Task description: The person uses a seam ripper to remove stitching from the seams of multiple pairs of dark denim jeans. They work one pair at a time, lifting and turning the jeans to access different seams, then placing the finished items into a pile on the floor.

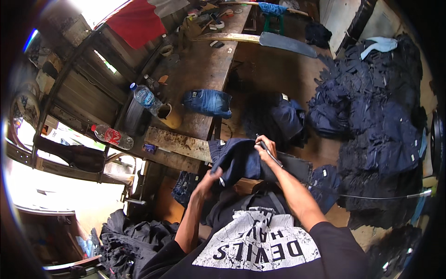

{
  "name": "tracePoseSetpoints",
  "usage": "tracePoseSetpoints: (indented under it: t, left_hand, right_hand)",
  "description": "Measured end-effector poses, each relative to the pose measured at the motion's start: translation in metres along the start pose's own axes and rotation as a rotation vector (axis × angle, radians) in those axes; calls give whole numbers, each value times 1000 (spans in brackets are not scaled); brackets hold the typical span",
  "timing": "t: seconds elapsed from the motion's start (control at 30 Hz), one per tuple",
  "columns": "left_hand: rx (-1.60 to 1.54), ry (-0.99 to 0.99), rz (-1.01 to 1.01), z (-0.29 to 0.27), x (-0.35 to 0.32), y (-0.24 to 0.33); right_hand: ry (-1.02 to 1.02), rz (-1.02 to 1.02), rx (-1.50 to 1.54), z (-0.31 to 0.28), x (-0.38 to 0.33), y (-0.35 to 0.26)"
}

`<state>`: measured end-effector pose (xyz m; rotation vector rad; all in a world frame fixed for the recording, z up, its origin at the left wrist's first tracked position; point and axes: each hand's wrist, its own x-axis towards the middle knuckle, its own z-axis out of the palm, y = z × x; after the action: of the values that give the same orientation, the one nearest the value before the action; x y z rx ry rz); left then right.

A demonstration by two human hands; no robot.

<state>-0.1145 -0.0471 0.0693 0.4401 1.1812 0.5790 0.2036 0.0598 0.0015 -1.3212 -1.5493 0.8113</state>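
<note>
A dark blue denim garment lies bunched in front of me over a wooden block. My left hand grips its lower left edge. At the garment's right side, my right hand is shut on a thin pen-shaped tool with a ribbed metal shaft. A thin cable runs from the right toward that tool. My black printed shirt fills the lower part of the view.
A folded blue jeans piece rests on the wooden bench. Two plastic bottles and a cup stand at its left. A big heap of dark denim garments covers the right side; more dark cloth lies lower left.
</note>
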Motion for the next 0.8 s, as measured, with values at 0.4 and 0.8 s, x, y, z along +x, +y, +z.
tracePoseSetpoints:
  t: [0.4, 0.8]
  left_hand:
    - [1085, 543, 482, 135, 156, 9]
    - [419, 45, 372, 415, 94, -226]
  right_hand:
    - [259, 70, -285, -219, -106, 48]
    - [516, 418, -548, -415, -263, 107]
